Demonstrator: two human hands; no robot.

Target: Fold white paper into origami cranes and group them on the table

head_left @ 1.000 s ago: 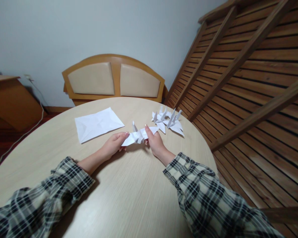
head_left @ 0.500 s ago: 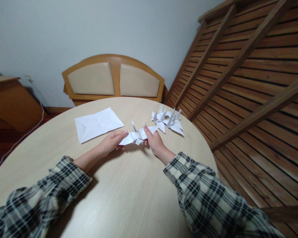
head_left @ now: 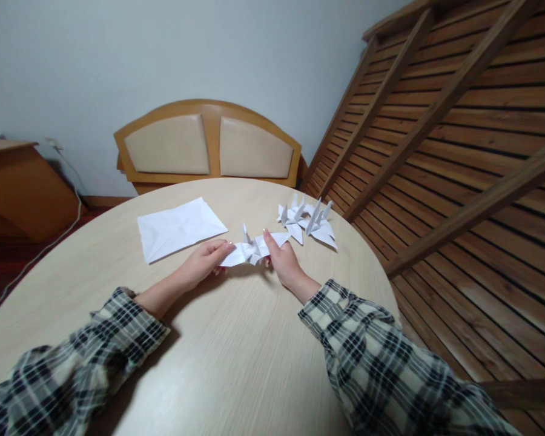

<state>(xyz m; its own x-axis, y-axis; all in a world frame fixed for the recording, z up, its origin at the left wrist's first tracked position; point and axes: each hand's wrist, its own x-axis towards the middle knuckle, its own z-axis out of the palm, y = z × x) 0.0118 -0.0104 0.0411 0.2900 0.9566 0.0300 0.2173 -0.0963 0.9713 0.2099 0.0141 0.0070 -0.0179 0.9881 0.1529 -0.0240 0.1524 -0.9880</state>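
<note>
White paper crane [head_left: 253, 249] held near the middle of the round counter [head_left: 236, 351], stretched between both hands. Left hand [head_left: 205, 262] clamped on the crane's left wing, thumb on top, fingers curled underneath. Right hand [head_left: 284, 260] likewise clamped on the right wing, thumb pressed flat along the top and pointing away from the body, other fingers mostly hidden below. Wings pulled out to either side, narrow spike upright on the far side, small folded points on the near side. Shadow just below; cannot tell if touching the counter.

Beyond the left hand: flat white paper sheet [head_left: 179, 230], creased, lying askew, near corner of it close to the crane but apart. Beyond the right hand: cluster of finished cranes [head_left: 295, 215] standing close together, spikes up, wings overlapping; cannot tell the exact count. Near the cluster, apart from the right thumb.

Plaid sleeves [head_left: 372, 345] on both arms, cuffs short of the wrists. Behind the counter: wooden headboard [head_left: 213, 139] with two cream padded panels, against a pale wall [head_left: 186, 48]. To the right, large slatted wood frame [head_left: 463, 151], tilted in view. To the left, brown wooden cabinet [head_left: 27, 188] with white cable [head_left: 40, 249] trailing past to the floor.
</note>
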